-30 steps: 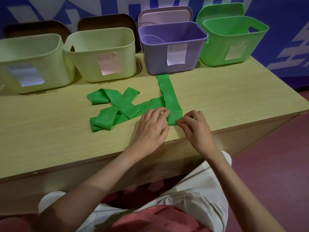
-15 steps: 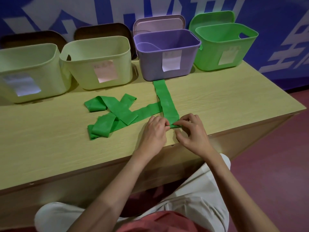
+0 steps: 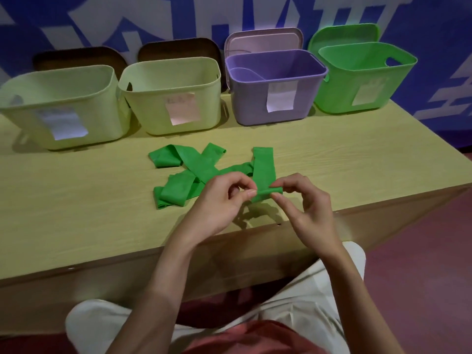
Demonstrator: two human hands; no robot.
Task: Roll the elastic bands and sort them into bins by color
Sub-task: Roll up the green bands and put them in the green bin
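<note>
Since the prior frames, the near end of the green band (image 3: pixel 263 167) has been lifted off the table (image 3: pixel 76 200) and turned over into a first small roll, and its far end is now drawn back from the purple bin (image 3: pixel 274 88). Both hands are raised just above the table edge. L hand (image 3: pixel 219 200) is seen pinching the roll's left end w/ thumb and forefinger; R hand (image 3: pixel 304 203) is seen pinching its right end likewise. The rest of the band is left lying flat on the table, crossed over itself in loose folds to the left. Step in hand, as judged: start of rolling, approx. one turn made. Next move calls for even turns from both hands, w/ edges kept aligned and the tail kept taut, until the whole length is wound; the green bin (image 3: pixel 362 77), back right, is the likely destination.
</note>
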